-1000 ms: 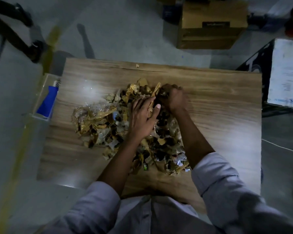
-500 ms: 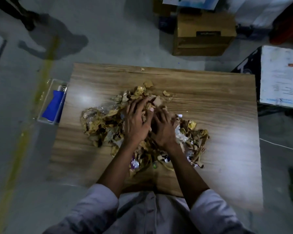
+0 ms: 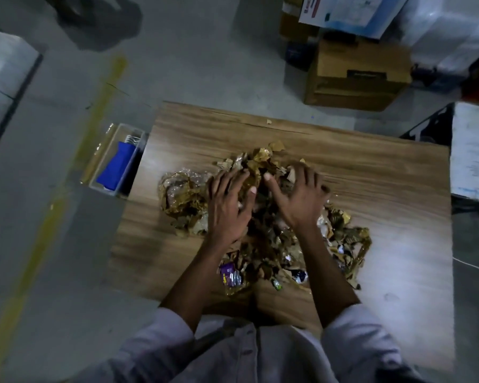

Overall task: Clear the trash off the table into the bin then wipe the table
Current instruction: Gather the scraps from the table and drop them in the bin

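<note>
A heap of crumpled brown and gold wrappers and paper scraps, the trash pile [image 3: 340, 239], covers the middle of the wooden table [image 3: 385, 189]. My left hand [image 3: 228, 205] lies flat on the pile's left half with its fingers spread. My right hand [image 3: 299, 197] rests palm down on the pile's upper right, fingers apart. Neither hand visibly holds a piece. A clear bin [image 3: 100, 186] stands on the floor against the table's left edge, with a blue cloth [image 3: 114, 170] inside. One small scrap [image 3: 268, 122] lies alone near the far edge.
A brown cardboard box [image 3: 354, 78] sits on the floor beyond the table, with more boxes and wrapped goods behind it. A white-topped stand [image 3: 473, 153] is close to the table's right side. A yellow line [image 3: 67, 183] crosses the grey floor on the left.
Both hands were bunched together over the pile's centre; they have now moved apart and spread flat. The trash has been spread wider to the right. The camera has shifted.
</note>
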